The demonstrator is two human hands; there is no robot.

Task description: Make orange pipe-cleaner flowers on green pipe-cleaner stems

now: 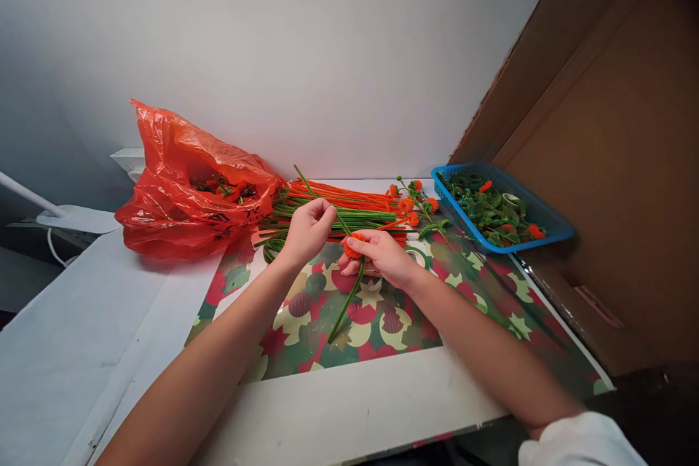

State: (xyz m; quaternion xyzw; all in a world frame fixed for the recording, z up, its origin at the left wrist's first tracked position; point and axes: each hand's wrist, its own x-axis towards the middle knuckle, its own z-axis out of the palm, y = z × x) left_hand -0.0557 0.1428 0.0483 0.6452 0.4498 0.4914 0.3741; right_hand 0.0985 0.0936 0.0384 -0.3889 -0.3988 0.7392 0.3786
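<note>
In my right hand [385,256] is a small orange ball of fuzzy pipe cleaner [354,246], pinched between thumb and fingers. A green pipe cleaner [346,309] passes by the ball; one end hangs down toward me and the other slants up to the left. My left hand [310,231] is closed, thumb against fingers, on the upper length of that green stem. Behind both hands lie bundles of orange pipe cleaners [349,196] and green pipe cleaners [360,218]. A branch with several orange balls [413,205] and green leaves lies just right of them.
A red plastic bag [164,196] with orange and green pieces inside stands at the left. At the right sits a blue basket [491,244] of green leafy pieces, beside a cardboard panel [617,160]. A patterned sheet [382,328] covers the table; a tape roll [419,256] is partly hidden.
</note>
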